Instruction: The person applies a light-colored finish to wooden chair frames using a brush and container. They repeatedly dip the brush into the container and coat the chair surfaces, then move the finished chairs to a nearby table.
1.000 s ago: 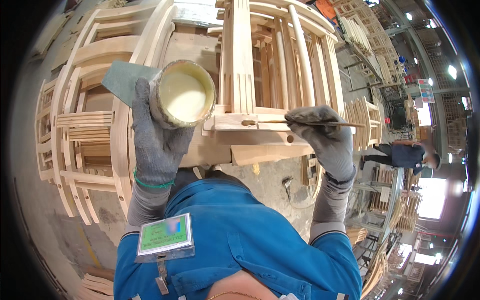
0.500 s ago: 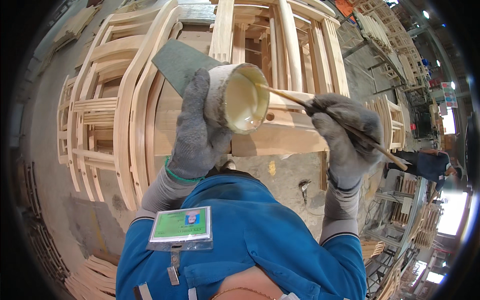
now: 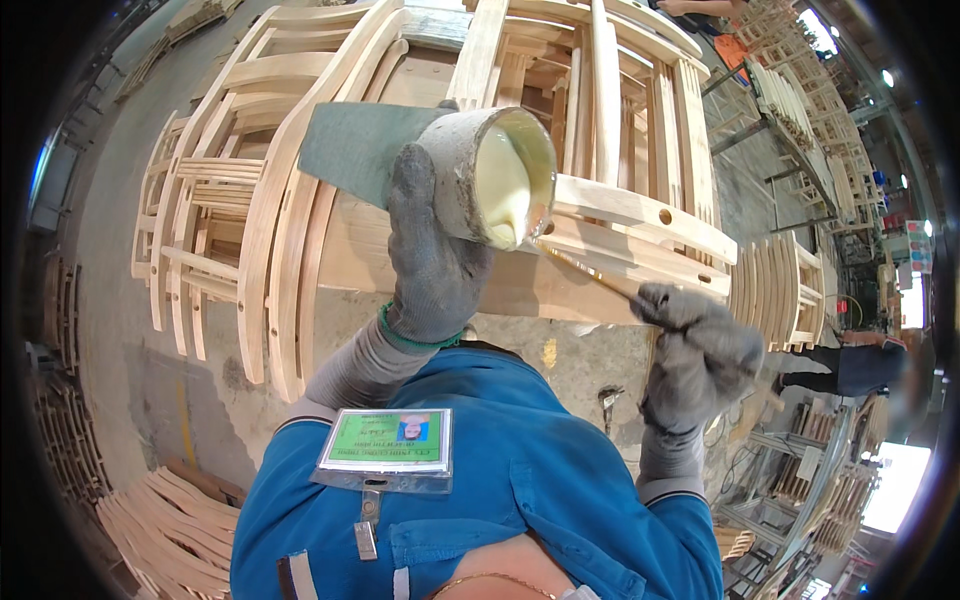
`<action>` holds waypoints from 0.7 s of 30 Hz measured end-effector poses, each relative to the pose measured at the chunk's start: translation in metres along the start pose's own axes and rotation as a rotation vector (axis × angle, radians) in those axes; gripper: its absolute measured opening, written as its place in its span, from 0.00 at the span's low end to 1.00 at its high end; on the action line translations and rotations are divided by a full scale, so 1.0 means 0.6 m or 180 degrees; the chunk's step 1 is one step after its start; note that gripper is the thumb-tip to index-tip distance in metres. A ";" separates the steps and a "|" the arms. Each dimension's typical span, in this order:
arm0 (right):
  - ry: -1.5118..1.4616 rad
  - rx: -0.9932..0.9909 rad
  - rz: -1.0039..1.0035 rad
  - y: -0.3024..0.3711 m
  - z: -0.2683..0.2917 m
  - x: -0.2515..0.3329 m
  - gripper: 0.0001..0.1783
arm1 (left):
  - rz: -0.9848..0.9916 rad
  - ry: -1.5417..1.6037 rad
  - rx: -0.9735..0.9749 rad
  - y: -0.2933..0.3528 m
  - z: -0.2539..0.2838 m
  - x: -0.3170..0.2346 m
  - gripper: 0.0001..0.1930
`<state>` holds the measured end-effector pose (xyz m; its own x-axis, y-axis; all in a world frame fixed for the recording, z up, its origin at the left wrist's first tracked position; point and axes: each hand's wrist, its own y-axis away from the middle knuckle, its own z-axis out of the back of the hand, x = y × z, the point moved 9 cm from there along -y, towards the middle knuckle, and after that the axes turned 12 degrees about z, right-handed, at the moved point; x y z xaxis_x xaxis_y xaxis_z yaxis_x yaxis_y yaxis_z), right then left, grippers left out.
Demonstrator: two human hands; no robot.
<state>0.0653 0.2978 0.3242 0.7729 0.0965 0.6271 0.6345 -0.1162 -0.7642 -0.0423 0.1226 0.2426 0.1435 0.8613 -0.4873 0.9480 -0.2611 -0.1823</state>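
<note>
My left hand (image 3: pixel 432 265), in a grey knit glove, is wrapped round a round, crusted white pot (image 3: pixel 455 170) tipped toward the right. Creamy liquid (image 3: pixel 498 180) has run to its lower lip. A flat grey-green board (image 3: pixel 360 150) sticks out left behind the pot; whether it is joined to it I cannot tell. My right hand (image 3: pixel 700 355), also gloved, is closed on a thin wooden stick (image 3: pixel 585 268) whose wet-looking tip is at the pot's lower rim. Just beyond the hands lies a pale wooden chair part (image 3: pixel 645 217) with round holes.
Stacked wooden chair frames (image 3: pixel 270 215) stand at the left, and more wooden frames (image 3: pixel 605 110) lie ahead on a wooden surface. Curved wooden pieces (image 3: pixel 175 515) are piled at lower left. A person (image 3: pixel 865 365) stands far right near shelving (image 3: pixel 800 470). A dark tool (image 3: pixel 609 398) is on the floor.
The stick's tip has moved from inside the pot down to its lower rim. My right hand has dropped and turned. The pot has shifted slightly right and tilted further.
</note>
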 end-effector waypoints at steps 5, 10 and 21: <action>-0.0024 -0.0052 -0.0370 0.016 0.020 -0.045 0.14 | 0.0325 0.0346 0.0333 0.001 -0.018 0.019 0.27; -0.0230 -0.0334 -0.0471 0.023 0.037 -0.048 0.09 | 0.0284 0.0082 -0.0098 0.002 -0.002 0.021 0.28; 0.1081 0.0747 -0.1319 -0.055 0.032 -0.176 0.07 | -0.0053 -0.0073 -0.0945 0.030 0.066 -0.036 0.25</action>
<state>-0.0374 0.3105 0.2802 0.4420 -0.2395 0.8645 0.8966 0.0895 -0.4336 -0.0394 0.0817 0.2159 0.1239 0.8535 -0.5062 0.9923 -0.1051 0.0658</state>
